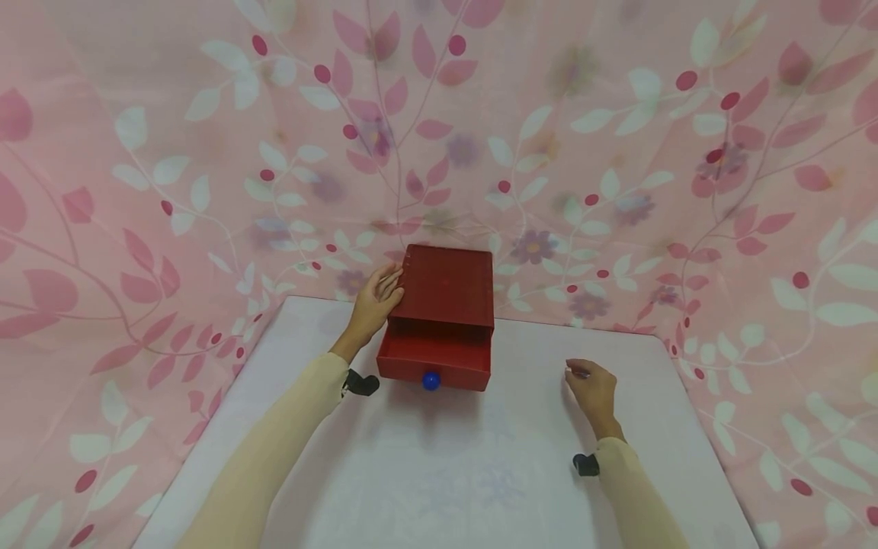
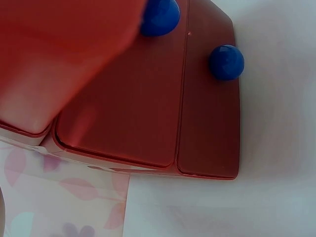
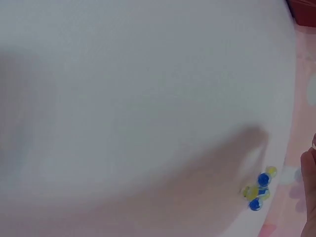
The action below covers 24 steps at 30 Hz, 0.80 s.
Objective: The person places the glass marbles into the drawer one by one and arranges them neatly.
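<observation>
A red drawer cabinet stands at the table's far side, its top drawer pulled out, with a blue knob. My left hand rests against the cabinet's upper left side, fingers fairly straight. In the left wrist view two lower drawers are closed. To the right, over the table, my right hand has thumb and fingertips drawn together around a small pale thing, too small to name. Near that hand, the right wrist view shows clustered blue and yellow glass-like balls, hidden in the head view.
The white-covered table reaches back to a pink floral cloth, which hangs behind it and on both sides. Black wrist cameras sit below both of my wrists. The open drawer juts out towards me.
</observation>
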### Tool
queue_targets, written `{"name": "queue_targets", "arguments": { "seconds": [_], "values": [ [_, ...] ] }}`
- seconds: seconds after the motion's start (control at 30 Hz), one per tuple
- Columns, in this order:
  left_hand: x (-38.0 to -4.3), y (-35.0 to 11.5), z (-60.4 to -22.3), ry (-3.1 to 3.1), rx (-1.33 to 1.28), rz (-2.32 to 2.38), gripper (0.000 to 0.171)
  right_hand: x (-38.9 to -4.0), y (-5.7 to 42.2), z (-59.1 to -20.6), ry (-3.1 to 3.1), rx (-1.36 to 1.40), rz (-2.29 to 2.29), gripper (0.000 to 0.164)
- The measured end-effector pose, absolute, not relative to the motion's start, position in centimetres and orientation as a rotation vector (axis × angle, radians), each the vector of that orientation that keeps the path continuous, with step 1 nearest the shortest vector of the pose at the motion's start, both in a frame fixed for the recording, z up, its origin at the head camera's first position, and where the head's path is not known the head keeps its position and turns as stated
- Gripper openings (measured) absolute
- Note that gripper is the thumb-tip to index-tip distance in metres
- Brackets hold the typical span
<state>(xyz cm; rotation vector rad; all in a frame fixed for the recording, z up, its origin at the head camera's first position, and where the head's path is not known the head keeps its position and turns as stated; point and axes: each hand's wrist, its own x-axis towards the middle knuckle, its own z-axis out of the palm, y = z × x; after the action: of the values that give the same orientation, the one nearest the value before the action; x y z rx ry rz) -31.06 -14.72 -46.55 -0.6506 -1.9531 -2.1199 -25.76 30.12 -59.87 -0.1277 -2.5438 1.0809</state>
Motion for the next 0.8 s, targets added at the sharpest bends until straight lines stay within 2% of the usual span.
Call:
{"name": "queue_targets", "arguments": {
  "seconds": [0.8],
  "values": [
    [-31.1,-14.8,-46.6,-1.969,-0.654,-2.110,0.060,-26.7,26.9,-55.3,-2.202,0.153,1.326,0.018]
  ]
}}
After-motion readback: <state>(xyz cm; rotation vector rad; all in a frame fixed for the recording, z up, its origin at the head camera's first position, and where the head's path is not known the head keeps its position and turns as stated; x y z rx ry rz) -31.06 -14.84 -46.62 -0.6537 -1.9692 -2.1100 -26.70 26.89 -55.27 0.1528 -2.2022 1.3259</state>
